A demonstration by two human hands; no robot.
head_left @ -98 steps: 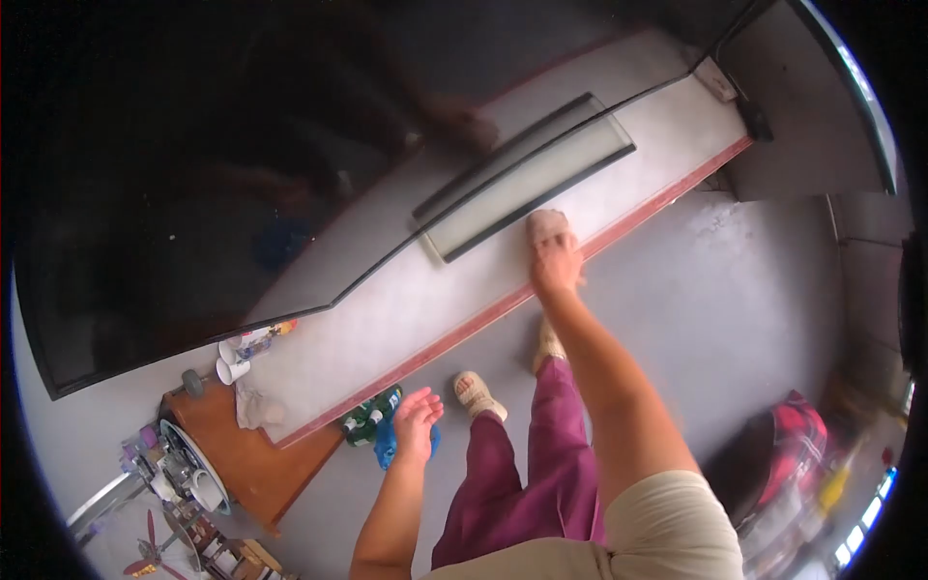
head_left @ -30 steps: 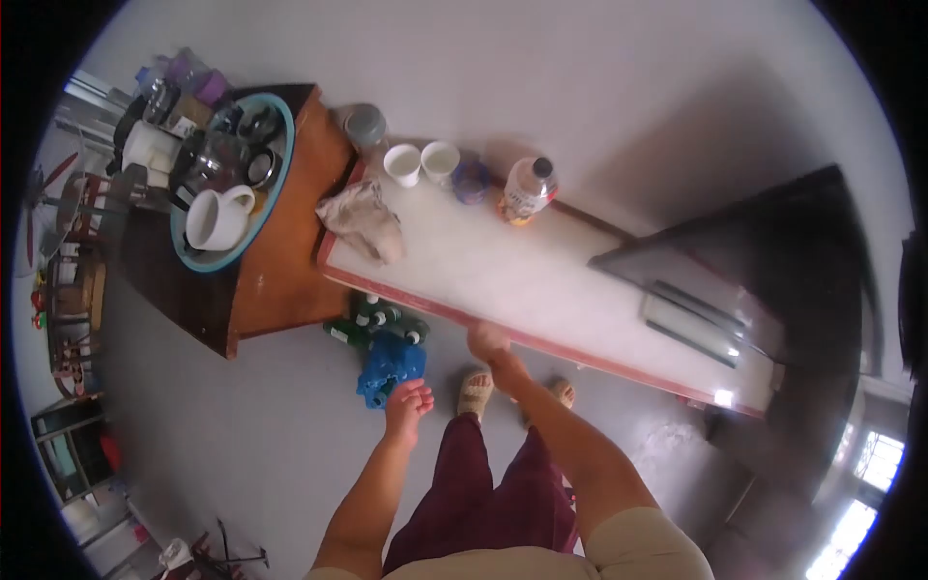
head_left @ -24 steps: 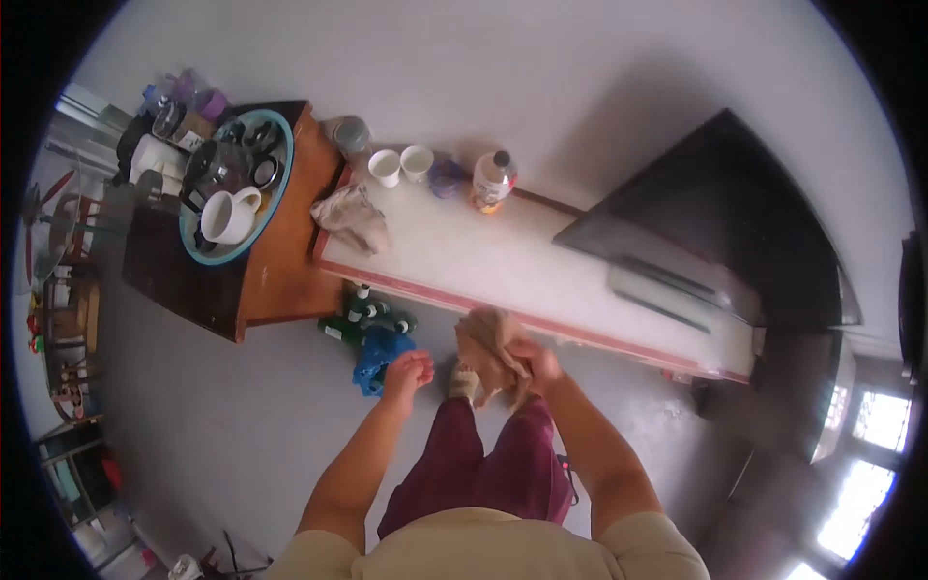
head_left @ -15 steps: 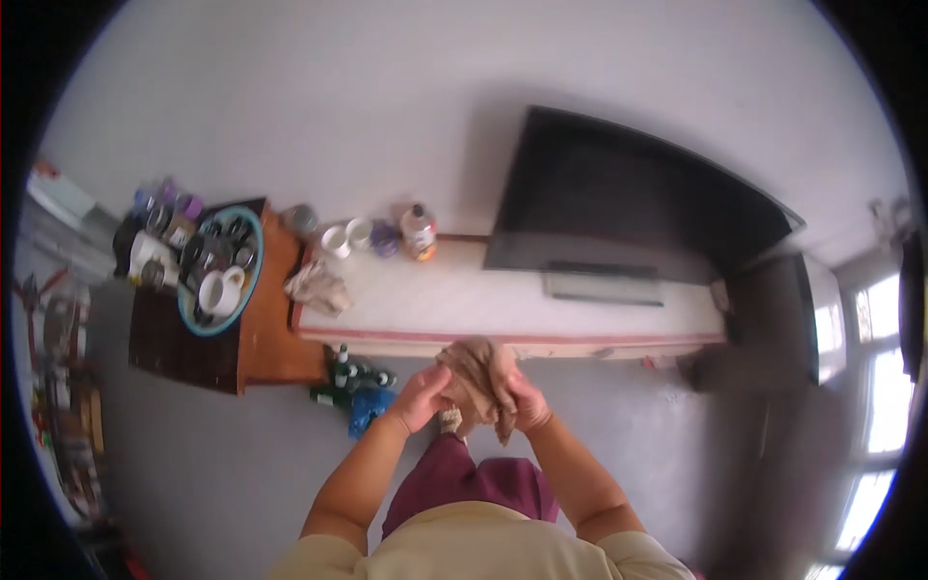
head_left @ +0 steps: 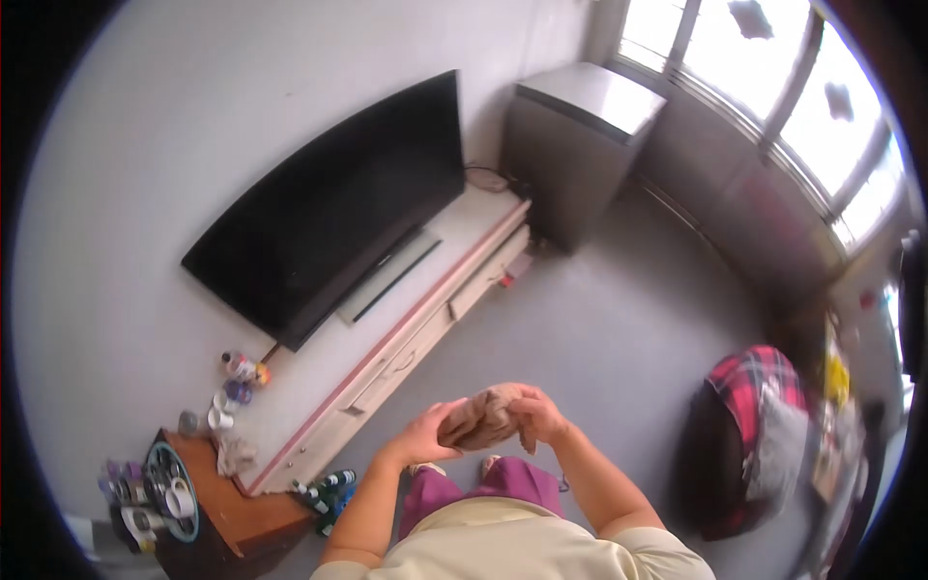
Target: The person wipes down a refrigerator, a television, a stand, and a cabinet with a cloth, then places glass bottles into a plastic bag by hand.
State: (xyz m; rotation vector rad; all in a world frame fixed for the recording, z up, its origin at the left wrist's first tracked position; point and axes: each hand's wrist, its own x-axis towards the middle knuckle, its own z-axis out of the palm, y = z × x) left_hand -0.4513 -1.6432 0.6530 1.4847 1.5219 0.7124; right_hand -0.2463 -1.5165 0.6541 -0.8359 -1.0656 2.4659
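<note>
A crumpled brown cloth (head_left: 478, 421) is bunched between my two hands, held in front of my body above the floor. My left hand (head_left: 425, 435) grips its left side, thumb and fingers around the edge. On the other side my right hand (head_left: 536, 416) pinches the cloth, and a loose corner hangs below it. The low TV cabinet (head_left: 338, 387) with drawers lies ahead and to the left, apart from both hands. On its top stands a large black television (head_left: 338, 208).
A second crumpled cloth (head_left: 235, 454), cups (head_left: 220, 418) and a bottle (head_left: 242, 367) sit at the cabinet's near end. A blue-rimmed basin (head_left: 193, 512) rests on a brown wooden table (head_left: 227, 498). Green bottles (head_left: 324, 488) lie on the floor. A chair draped with plaid cloth (head_left: 759, 377) stands right.
My view has turned to the right, bringing the windows and the draped chair into sight. The brown cloth is gathered into a more compact bundle, still in both hands.
</note>
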